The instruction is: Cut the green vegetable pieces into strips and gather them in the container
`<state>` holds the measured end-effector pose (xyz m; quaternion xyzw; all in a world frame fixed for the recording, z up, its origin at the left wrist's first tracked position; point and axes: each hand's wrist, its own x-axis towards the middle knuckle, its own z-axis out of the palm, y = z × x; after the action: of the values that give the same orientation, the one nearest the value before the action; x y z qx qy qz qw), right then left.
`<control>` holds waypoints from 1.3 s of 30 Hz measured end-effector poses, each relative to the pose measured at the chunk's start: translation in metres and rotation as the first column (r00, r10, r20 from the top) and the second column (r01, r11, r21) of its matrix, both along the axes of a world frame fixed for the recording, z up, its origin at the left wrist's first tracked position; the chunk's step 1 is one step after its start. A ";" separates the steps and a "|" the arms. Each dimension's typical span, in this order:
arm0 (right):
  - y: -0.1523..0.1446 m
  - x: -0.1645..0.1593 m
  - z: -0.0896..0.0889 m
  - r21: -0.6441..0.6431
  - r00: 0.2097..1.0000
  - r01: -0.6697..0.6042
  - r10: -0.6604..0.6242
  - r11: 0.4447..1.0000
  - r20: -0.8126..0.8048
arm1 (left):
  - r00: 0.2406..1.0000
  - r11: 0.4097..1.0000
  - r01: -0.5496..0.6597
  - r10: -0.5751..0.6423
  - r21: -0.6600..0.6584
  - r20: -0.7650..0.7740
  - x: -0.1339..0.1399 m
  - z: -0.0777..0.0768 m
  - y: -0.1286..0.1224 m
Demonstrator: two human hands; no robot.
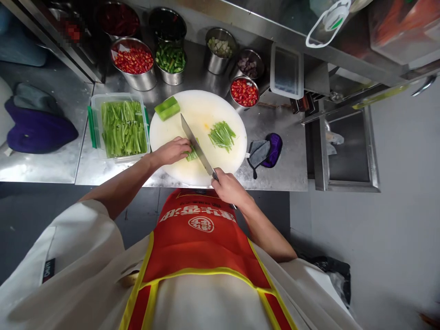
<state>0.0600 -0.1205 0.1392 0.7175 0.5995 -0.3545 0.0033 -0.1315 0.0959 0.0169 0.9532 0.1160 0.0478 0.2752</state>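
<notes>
My right hand grips the handle of a kitchen knife, its blade slanting up and left over a round white cutting board. My left hand presses with curled fingers on a green vegetable piece right beside the blade; the fingers partly cover it. To the right of the blade lies a small pile of thin green strips. Larger light-green vegetable chunks rest at the board's upper left edge. Left of the board stands a clear plastic container filled with cut green strips.
Behind the board stand metal pots of chopped red chillies, cut green peppers, pale pieces and more red chillies. A purple and grey cloth item lies right of the board. A metal shelf overhangs the back.
</notes>
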 end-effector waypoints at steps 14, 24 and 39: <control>-0.001 -0.002 -0.004 -0.048 1.000 0.008 -0.007 0.999 0.010 | 0.998 0.999 -0.049 0.049 0.005 0.034 -0.003 0.000 -0.007; 0.001 -0.005 -0.004 -0.039 1.000 0.001 0.000 0.999 0.017 | 0.996 0.997 -0.076 0.075 0.029 0.042 -0.004 -0.002 -0.011; 0.003 -0.011 -0.022 -0.026 1.000 0.023 -0.023 0.999 0.001 | 0.994 0.995 -0.071 0.064 0.073 0.093 -0.007 0.000 -0.023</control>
<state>0.0487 -0.1172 0.1168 0.7246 0.5865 -0.3619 0.0087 -0.1387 0.0732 0.0169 0.9554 0.1339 0.1044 0.2417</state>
